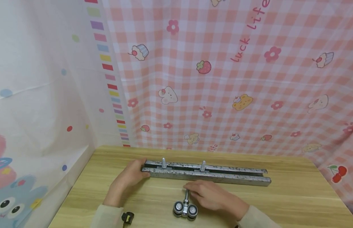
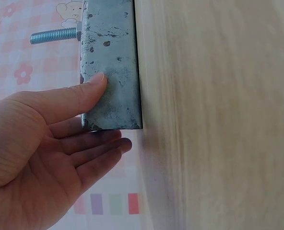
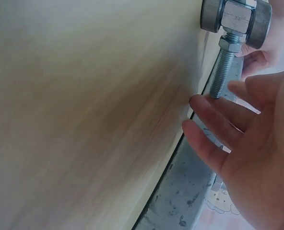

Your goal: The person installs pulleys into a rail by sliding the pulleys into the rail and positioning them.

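A grey, speckled metal sliding-door track (image 1: pixel 210 178) lies across the table with its slot facing up. Two threaded bolts, a left one (image 1: pixel 164 163) and a right one (image 1: pixel 203 166), stick up through the slot. My left hand (image 2: pixel 41 139) pinches the track's left end, thumb on the near face and index finger behind. In front of the track is a roller trolley (image 1: pixel 185 209) with several wheels and a threaded bolt (image 3: pixel 222 72) pointing toward the track. My right hand (image 1: pixel 207 194) is at the bolt's tip, fingers loosely extended and thumb beside it; contact is unclear.
The wooden table (image 1: pixel 301 196) ends at a pink checked cloth (image 1: pixel 222 95) behind and a white printed cloth (image 1: pixel 51 95) on the left. A small black item with a yellow patch (image 1: pixel 127 217) shows beside the left sleeve.
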`<state>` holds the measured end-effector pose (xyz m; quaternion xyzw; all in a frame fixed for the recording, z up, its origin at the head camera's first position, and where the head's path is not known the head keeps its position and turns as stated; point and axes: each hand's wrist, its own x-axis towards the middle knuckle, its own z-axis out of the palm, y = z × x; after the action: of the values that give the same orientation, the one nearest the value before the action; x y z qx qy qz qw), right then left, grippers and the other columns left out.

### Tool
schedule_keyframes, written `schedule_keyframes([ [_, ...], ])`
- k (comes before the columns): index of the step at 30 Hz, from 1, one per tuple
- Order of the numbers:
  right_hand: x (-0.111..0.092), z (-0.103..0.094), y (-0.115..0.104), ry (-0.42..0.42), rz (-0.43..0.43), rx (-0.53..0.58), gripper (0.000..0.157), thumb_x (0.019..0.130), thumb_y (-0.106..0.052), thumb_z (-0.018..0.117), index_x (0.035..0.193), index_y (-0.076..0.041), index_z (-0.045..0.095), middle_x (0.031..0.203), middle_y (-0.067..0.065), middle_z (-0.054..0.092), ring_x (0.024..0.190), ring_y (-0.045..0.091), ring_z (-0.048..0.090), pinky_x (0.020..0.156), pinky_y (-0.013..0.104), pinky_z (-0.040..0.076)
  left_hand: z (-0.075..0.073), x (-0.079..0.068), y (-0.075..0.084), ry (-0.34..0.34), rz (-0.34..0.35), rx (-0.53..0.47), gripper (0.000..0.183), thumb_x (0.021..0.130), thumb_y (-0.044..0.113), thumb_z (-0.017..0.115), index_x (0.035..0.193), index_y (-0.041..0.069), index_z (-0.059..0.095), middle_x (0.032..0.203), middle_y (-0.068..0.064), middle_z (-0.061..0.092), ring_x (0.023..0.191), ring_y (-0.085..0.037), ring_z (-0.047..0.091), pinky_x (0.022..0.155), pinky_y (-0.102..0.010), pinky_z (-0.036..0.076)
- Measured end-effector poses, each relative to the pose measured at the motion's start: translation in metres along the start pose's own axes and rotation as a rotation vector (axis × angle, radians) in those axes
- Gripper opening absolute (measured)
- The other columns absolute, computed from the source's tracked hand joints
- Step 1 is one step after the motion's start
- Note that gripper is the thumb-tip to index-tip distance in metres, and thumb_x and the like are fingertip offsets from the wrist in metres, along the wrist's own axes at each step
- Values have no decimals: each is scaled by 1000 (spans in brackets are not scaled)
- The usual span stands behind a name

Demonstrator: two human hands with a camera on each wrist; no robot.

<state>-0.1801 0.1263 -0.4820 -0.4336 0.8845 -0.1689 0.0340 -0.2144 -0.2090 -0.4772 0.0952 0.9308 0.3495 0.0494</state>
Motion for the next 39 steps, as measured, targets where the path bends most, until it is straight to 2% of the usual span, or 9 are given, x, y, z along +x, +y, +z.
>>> schedule_keyframes([
  [7,9,2,2,12,18,39,28,102,-6,64,128,-7,73,122,2,73,114,17,68,101,36,56,-1,0,-1,-6,-1,3,67,91,5,79,146,-18,47,145,-34,54,137,-47,50,114,-58,42],
  [16,15,5,5,12,13,96,20,102,-7,65,117,-10,78,105,-4,70,100,6,65,93,28,57,1,0,0,-1,1,-9,65,90,4,80,144,-16,50,140,-32,59,132,-45,56,111,-58,45],
  [28,15,5,9,43,8,260,18,100,-3,67,112,-8,79,97,-7,69,90,0,60,83,23,57,1,0,3,4,-9,-25,59,90,3,81,141,-12,56,129,-22,68,120,-33,64,106,-53,52],
  [33,15,0,5,63,21,331,16,100,-4,68,111,-5,79,96,-5,70,86,0,58,78,22,56,1,1,1,7,-5,-17,60,90,4,80,142,-12,55,133,-24,66,125,-38,61,109,-55,49],
  [39,12,-5,0,66,92,512,18,100,-7,69,115,-1,77,98,-3,71,85,2,58,75,23,55,0,0,1,5,0,-19,61,90,4,80,143,-12,55,134,-25,65,127,-39,60,109,-55,48],
])
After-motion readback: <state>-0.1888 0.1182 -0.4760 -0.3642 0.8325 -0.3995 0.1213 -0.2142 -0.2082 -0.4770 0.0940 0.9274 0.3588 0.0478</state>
